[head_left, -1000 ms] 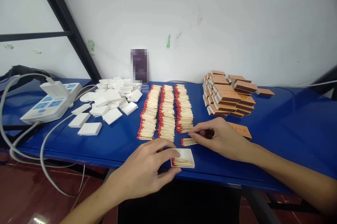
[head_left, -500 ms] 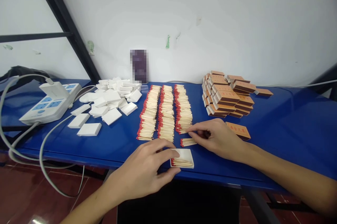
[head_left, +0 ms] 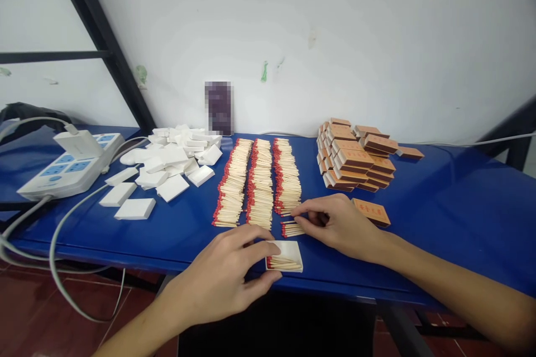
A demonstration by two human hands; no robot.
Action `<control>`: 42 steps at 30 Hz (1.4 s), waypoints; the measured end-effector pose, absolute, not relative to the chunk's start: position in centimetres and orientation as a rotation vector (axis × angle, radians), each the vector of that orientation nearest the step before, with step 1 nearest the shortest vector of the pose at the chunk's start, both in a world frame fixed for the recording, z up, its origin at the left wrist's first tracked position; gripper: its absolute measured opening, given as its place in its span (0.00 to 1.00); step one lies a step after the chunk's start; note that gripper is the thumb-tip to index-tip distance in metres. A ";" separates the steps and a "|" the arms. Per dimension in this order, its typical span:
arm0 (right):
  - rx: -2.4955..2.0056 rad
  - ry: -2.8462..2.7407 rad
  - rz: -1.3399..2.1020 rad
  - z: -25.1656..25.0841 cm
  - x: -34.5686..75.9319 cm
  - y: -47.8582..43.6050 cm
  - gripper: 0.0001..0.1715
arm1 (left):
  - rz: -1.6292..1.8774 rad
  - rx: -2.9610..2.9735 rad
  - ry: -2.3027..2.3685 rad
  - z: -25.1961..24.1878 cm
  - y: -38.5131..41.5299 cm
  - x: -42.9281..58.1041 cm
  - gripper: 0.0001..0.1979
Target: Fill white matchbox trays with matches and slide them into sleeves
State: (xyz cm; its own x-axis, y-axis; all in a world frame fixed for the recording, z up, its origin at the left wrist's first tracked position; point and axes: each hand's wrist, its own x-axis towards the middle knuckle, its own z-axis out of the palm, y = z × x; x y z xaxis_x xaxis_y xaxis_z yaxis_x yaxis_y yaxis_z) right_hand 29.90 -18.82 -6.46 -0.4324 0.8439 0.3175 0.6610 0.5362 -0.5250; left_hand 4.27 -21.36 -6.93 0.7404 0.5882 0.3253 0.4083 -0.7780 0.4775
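Observation:
My left hand [head_left: 234,265] is closed round the left end of a white matchbox tray [head_left: 288,246] at the table's front edge, its thumb and fingers on the two long sides. Several red-tipped matches [head_left: 285,263] lie inside, along the near side. My right hand [head_left: 335,223] pinches thumb and forefinger at the near end of the rightmost row of matches [head_left: 287,175], on the stick ends; how many matches are between the fingertips is hidden. Just below, a small separate group of matches [head_left: 291,228] lies partly under the right thumb. Two more rows of matches [head_left: 260,184] stretch out to the left.
White empty-looking trays [head_left: 173,186] are heaped at left, beside a power strip [head_left: 71,170] with looping cables. Orange matchboxes [head_left: 354,158] are stacked at right; one matchbox [head_left: 372,212] lies just behind my right wrist. A pixelated dark object [head_left: 219,108] leans on the wall.
The whole view has shifted slightly, moving everything a little left in the picture. Both hands keep nearly the same positions, left on the tray and right at the row's near end.

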 end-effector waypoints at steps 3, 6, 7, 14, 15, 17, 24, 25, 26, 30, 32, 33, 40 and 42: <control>-1.221 -2.231 0.430 -6.5 29.9 -18.7 0.12 | 0.665 2.565 0.769 -7.0 -21.3 4.3 0.08; -1.231 -2.244 0.456 -6.4 29.9 -18.8 0.12 | 0.674 2.566 0.768 -6.9 -21.3 4.3 0.08; -1.236 -2.251 0.468 -6.3 30.0 -18.8 0.12 | 0.673 2.566 0.765 -6.9 -21.3 4.3 0.08; -1.259 -2.244 0.535 -6.0 29.9 -19.0 0.13 | 0.667 2.560 0.764 -6.9 -21.3 4.3 0.08; -1.262 -2.245 0.524 -6.1 29.9 -19.0 0.13 | 0.666 2.559 0.762 -6.9 -21.3 4.3 0.08; -1.270 -2.262 0.516 -6.1 29.8 -19.0 0.13 | 0.655 2.558 0.766 -6.9 -21.3 4.3 0.08; -1.216 -2.235 0.455 -6.1 29.8 -19.1 0.14 | 0.638 2.564 0.783 -7.0 -21.4 4.1 0.08; -1.204 -2.233 0.444 -6.1 29.8 -19.1 0.15 | 0.637 2.562 0.780 -7.0 -21.4 4.1 0.08; -1.194 -2.234 0.435 -6.2 29.8 -19.0 0.15 | 0.638 2.561 0.782 -6.9 -21.4 4.1 0.08; -1.180 -2.247 0.415 -6.3 29.8 -19.0 0.16 | 0.640 2.562 0.783 -6.9 -21.3 4.2 0.09; -1.179 -2.260 0.409 -6.3 29.8 -18.9 0.16 | 0.642 2.562 0.780 -6.9 -21.3 4.2 0.09; -1.178 -2.266 0.409 -6.3 29.8 -18.9 0.16 | 0.641 2.561 0.777 -7.0 -21.2 4.2 0.09; -1.180 -2.272 0.411 -6.4 29.8 -18.8 0.17 | 0.660 2.565 0.760 -7.0 -21.3 4.3 0.08; -1.171 -2.280 0.407 -6.4 29.8 -18.8 0.17 | 0.658 2.568 0.763 -7.0 -21.3 4.3 0.08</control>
State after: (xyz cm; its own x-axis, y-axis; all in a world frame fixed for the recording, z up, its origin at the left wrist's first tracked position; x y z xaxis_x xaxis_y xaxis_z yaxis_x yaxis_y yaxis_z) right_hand 29.85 -18.80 -6.44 -0.4770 0.8166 0.3250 0.6536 0.5768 -0.4900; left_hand 4.33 -21.27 -6.96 0.7429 0.5854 0.3247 0.4069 -0.7800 0.4754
